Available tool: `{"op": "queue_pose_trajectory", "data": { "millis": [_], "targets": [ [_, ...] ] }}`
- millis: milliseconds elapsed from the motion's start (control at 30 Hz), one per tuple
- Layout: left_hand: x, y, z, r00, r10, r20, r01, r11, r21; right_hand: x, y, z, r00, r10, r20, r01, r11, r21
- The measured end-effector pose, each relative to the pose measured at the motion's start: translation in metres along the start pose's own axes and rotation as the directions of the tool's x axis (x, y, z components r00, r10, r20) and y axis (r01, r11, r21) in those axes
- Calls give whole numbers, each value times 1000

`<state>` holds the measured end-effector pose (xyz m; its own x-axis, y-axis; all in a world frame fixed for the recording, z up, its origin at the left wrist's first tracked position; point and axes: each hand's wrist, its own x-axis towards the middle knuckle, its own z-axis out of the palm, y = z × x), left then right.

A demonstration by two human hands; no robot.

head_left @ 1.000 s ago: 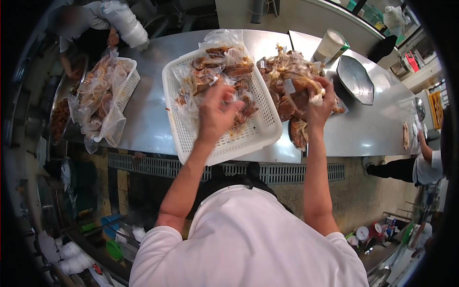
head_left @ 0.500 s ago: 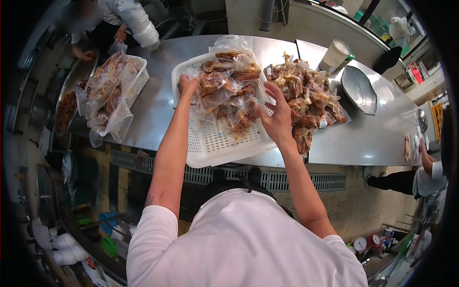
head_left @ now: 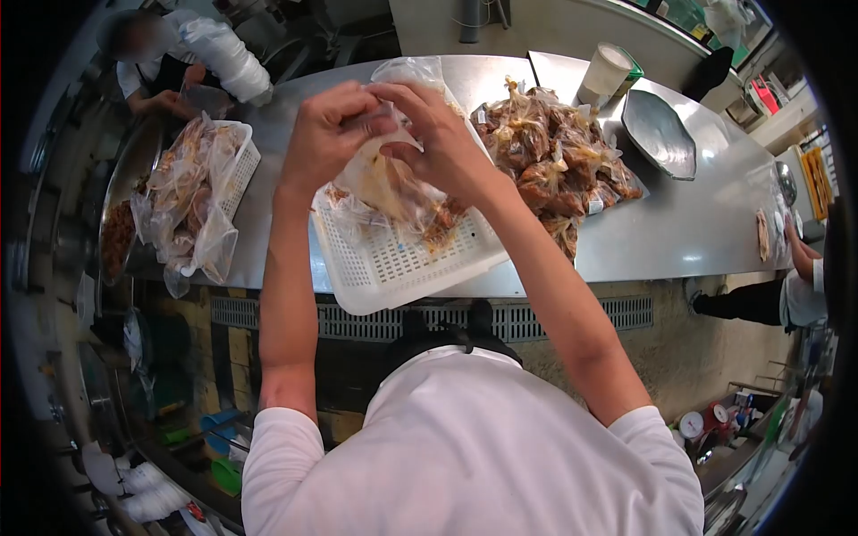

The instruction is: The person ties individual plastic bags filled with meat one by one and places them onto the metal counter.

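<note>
My left hand (head_left: 332,134) and my right hand (head_left: 438,138) are raised close together over the white perforated basket (head_left: 402,279). Between them hangs a clear plastic bag (head_left: 390,186) with brown food inside, its top gripped by the closed fingers of both hands. More bagged brown food lies in the basket beneath, partly hidden by my hands and the bag. To the right of the basket, a pile of knotted bags of brown food (head_left: 554,156) rests on the steel table (head_left: 697,223).
Bags of food (head_left: 183,192) spill over a second white basket (head_left: 239,170) at left, beside a metal tray (head_left: 116,201). A co-worker (head_left: 152,62) stands behind it. A dark tray (head_left: 660,134) and a white tub (head_left: 605,73) sit at right. Another person (head_left: 800,290) is at far right.
Both hands have come together above the basket, lifting a bag between them. The co-worker at upper left has shifted their hands.
</note>
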<state>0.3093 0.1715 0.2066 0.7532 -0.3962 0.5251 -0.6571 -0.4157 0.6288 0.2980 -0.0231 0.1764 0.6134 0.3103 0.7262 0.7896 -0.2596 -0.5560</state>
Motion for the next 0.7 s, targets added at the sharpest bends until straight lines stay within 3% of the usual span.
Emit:
{"op": "queue_pose_trajectory", "data": {
  "millis": [33, 100, 167, 200, 267, 300, 333, 400, 467, 533, 567, 600, 633, 667, 700],
  "targets": [
    [-11, -3, 11, 993, -118, 1, 116, 977, -178, 1, 10, -3, 970, 188, 156, -216, 958, 186],
    [-42, -15, 39, 927, -368, 78, 375, 920, -115, -8, 22, -18, 887, 311, 342, -282, 950, -134],
    [-92, -65, 59, 942, -234, 241, 202, 968, 150, -39, 45, -21, 872, 294, 392, -220, 950, -222],
    [-99, -64, 56, 943, -233, 238, 202, 968, 150, -51, 50, -24, 872, 291, 394, -217, 950, -224],
    [-113, -60, 56, 879, -438, 187, 426, 899, 103, -76, 50, -28, 836, 430, 341, -402, 903, -152],
    [-108, -49, 51, 867, -486, 113, 487, 873, 18, -77, 42, -29, 828, 437, 352, -410, 899, -150],
    [-108, -49, 60, 862, -495, 112, 496, 868, 19, -69, 30, -33, 828, 469, 308, -452, 883, -129],
    [-97, -42, 95, 932, -315, -180, 260, 926, -275, -63, 17, -28, 829, 496, 258, -486, 867, -104],
    [-90, -29, 116, 935, -250, -252, 217, 964, -151, -60, 8, -17, 902, 364, 230, -408, 894, 185],
    [-83, -26, 115, 962, -271, -23, 269, 960, -75, -65, 7, -14, 876, 419, 238, -455, 883, 119],
    [-81, -28, 104, 921, -382, 72, 389, 912, -131, -72, 4, -13, 908, 417, 50, -415, 872, 259],
    [-72, -15, 95, 922, -382, 65, 388, 912, -136, -77, 2, -11, 898, 418, -134, -340, 856, 388],
    [-65, -2, 87, 944, -328, 34, 328, 927, -182, -89, 9, -20, 924, 383, 13, -370, 883, 288],
    [-65, 4, 84, 960, -278, 6, 273, 936, -223, -99, 16, -15, 922, 386, 26, -376, 878, 295],
    [-61, 5, 87, 959, -266, 93, 282, 923, -261, -105, 23, -9, 914, 339, 221, -379, 909, 173]
  ]
}}
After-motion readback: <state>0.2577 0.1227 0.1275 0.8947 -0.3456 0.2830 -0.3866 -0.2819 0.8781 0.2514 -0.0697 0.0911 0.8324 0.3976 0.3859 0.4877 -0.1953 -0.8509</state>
